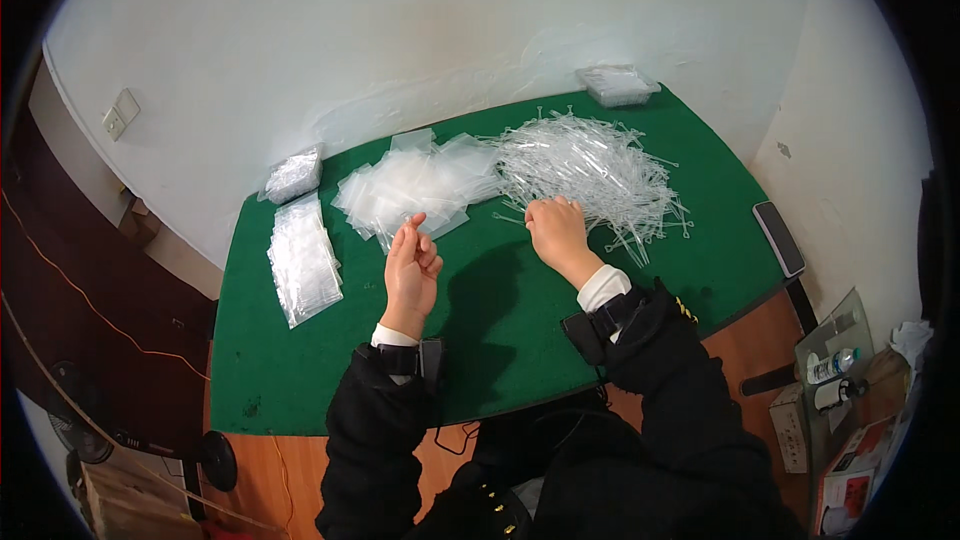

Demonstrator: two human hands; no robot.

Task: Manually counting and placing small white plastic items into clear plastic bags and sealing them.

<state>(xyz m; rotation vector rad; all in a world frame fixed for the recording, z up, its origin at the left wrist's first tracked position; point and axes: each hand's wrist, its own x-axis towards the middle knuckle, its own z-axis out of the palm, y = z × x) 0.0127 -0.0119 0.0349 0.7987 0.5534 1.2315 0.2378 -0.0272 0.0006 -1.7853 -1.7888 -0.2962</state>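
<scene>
Green cloth-topped table [300,370] is our biggest item: matte, fuzzy-looking, curved edge. The nap could snag fine parts.

Next, heap of clear plastic sticks [590,165], right of middle. Risk: we'd drag neighbours out if one is pulled, since the looped ends look able to interlock. Thin, glossy, stiff-looking shafts.

Heap of clear flat bags [405,180], left of the sticks, edges meeting. Risk: two bags lifting as one, from film cling or static. Thin, milky where layered, square-cornered.

Stack of clear packets [303,260], far left, fanned lengthwise. Could slide if bumped; film looks slick, crinkled.

Left hand [412,275]: at the bag heap's front edge, fingers partly curled, fingertips near one another. We can't tell if it has film.

Right hand [560,235]: at the stick heap's near-left edge, fingers bent down, tips hidden. Can't tell its grip.

Clear tubs, one rear left [292,176], one rear right [618,88]: thin-walled, near the table edge; a knock could tip them.

Smallest: stray stick [508,217] beside the right hand; we could sweep it away.
</scene>
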